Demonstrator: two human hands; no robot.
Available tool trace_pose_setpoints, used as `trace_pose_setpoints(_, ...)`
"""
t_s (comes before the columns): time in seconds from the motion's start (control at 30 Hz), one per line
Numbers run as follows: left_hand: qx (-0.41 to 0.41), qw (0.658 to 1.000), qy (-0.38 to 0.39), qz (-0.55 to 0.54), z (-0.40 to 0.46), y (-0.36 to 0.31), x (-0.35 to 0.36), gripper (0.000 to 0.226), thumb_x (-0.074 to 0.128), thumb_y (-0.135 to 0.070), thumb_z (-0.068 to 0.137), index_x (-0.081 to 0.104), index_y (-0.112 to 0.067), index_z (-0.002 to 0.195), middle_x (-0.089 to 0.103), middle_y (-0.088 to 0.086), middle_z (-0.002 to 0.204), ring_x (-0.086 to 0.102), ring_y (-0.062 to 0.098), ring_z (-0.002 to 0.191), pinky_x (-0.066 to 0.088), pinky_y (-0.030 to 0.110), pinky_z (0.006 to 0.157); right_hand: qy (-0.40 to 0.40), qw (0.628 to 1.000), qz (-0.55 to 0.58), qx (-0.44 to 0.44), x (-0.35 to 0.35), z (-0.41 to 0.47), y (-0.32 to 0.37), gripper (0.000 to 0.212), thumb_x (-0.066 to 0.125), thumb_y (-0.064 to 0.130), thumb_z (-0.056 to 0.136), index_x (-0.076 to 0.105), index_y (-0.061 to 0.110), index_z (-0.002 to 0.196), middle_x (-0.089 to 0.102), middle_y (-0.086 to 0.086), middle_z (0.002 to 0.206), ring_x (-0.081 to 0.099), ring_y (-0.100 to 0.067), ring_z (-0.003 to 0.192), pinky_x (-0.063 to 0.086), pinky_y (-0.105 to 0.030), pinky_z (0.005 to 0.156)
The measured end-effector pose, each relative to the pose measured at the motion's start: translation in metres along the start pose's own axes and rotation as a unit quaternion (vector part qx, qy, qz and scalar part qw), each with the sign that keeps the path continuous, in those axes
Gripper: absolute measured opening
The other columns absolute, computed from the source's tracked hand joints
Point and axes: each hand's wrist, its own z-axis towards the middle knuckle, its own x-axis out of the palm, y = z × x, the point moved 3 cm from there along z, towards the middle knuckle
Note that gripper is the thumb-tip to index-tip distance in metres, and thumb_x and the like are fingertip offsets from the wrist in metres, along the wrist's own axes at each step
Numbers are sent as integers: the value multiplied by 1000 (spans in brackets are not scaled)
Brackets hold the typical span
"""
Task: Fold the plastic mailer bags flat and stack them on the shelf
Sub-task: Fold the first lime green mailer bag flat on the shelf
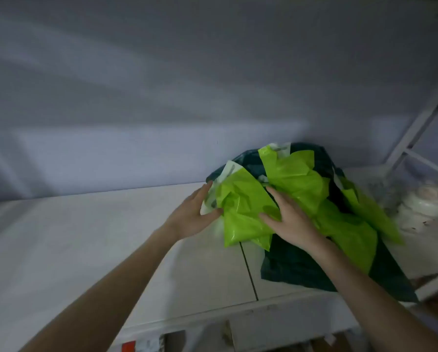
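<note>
Your green bag (248,212) sits frame center on the shelf (86,237), atop the bag pile (314,199), long axis running down-frame toward you. Left hand (192,214) pinches its white left edge; right hand (291,217) lies flat on its right side, fingers straight. Both hands equally near. Blur hides the folds; pile's far side is unclear.

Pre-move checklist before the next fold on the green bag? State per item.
1. Left hand on the green bag: ok, it grips the bag's left edge.
2. Right hand on the bag: ok, fingers spread flat on top.
3. Bag folded flat: not ok, it is crumpled.
4. Free space on the shelf to the left: ok.
5. Pile of dark and green bags stacked neatly: not ok, it lies loose.
6. Number of bags left: cannot tell.
</note>
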Motion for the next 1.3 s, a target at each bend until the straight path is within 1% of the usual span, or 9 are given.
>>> trace_pose_setpoints(0.27,-92,992,61,-61,2,16,47,78,56,-46,89,9,-32,150,23,-5,155,28,17,139,26,32,112,12,999,-10,35,18,11,-21,75,59,40,88,19,19,148,25,-2,153,27,-19,139,28,-37,113)
trace_pose_setpoints(0.43,-97,988,102,-66,2,9,72,77,54,-40,92,4,-28,150,24,-1,154,30,19,138,27,24,104,18,999,-1,49,27,14,-28,79,63,37,86,18,18,148,32,-6,148,31,-22,135,29,-40,112)
trace_pose_setpoints(0.57,-104,985,101,-92,4,2,78,79,55,-38,92,4,-23,151,25,-1,154,38,20,134,34,28,105,1,999,-41,36,27,15,-27,75,64,34,86,24,16,146,43,-6,140,31,-25,130,29,-37,106)
trace_pose_setpoints(0.7,-105,983,75,-132,6,-10,71,76,57,-32,92,10,-22,150,28,1,151,53,18,119,40,27,99,-23,999,-23,17,23,19,-19,77,69,24,82,25,17,145,42,-8,133,39,-23,122,36,-30,95)
trace_pose_setpoints(0.8,-101,980,52,-161,7,-15,65,74,58,-30,91,14,-20,150,28,3,149,58,14,106,44,25,93,-30,999,31,23,17,23,-10,75,71,15,80,27,19,141,38,-7,130,43,-13,104,36,-21,80)
trace_pose_setpoints(0.97,-97,974,-7,-206,7,-14,53,68,61,-30,89,25,-18,145,36,4,141,55,15,108,47,11,69,-102,987,124,-6,5,23,2,70,74,11,75,36,16,133,43,-4,130,42,-11,113,35,-23,91)
trace_pose_setpoints(1.1,-123,948,-80,-282,6,-12,34,75,67,-51,77,35,-22,138,43,3,135,57,19,111,52,31,84,-109,965,239,-14,-2,19,18,67,73,7,76,36,25,128,46,6,121,49,-10,109,43,-18,88)
trace_pose_setpoints(1.2,-151,925,-104,-333,1,-12,13,60,61,-48,85,33,-27,133,53,-1,127,57,15,111,43,24,82,-91,947,306,-17,-2,17,29,67,72,3,77,34,32,123,46,16,107,54,4,93,44,-4,66)
trace_pose_setpoints(1.3,-136,909,-116,-376,-3,-10,-8,50,60,-41,87,36,-28,128,63,-2,114,64,5,96,50,20,79,-72,943,325,-15,4,16,40,72,73,5,77,32,30,130,45,17,108,52,4,95,46,-9,69)
